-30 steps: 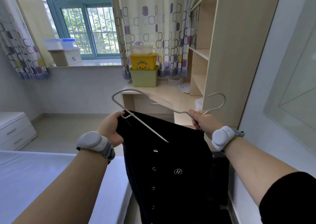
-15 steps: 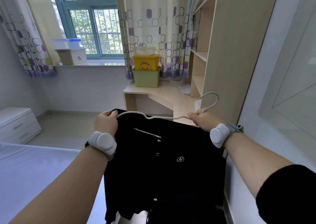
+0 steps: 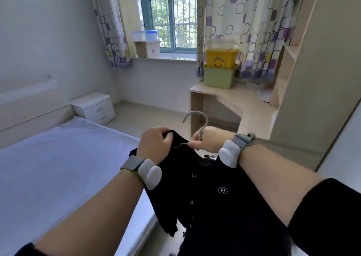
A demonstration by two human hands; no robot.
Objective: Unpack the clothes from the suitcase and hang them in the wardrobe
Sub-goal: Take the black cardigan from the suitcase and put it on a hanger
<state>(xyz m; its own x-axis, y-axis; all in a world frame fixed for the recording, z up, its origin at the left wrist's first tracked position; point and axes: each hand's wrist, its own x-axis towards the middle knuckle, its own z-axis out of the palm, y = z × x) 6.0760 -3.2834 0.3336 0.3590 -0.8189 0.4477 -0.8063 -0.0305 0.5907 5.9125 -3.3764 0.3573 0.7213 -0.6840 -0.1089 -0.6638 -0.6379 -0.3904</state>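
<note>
The step in hand is fitting the hanger into the black garment; hanging in the wardrobe is not yet done. The left hand has its fingers curled round a bunch of fabric at the garment's upper edge, at the collar or shoulder. The right hand grips the hanger at the base of the hook, with thumb and fingers closed round the wire. The hook stands upright above that hand, and only a short run of wire shows between the two hands. The rest of the frame is hidden in or behind the fabric, so whether both shoulders are seated cannot be told. The garment hangs from both hands in front of the person, button front and round logo facing the camera, beside the edge of the bed. The desk stands beyond the hands. Neither a wardrobe rail nor the suitcase is identifiable in view. The next move likely calls for settling the collar about the hook, freeing the left hand, and carrying the garment by the hook to the rail.
</note>
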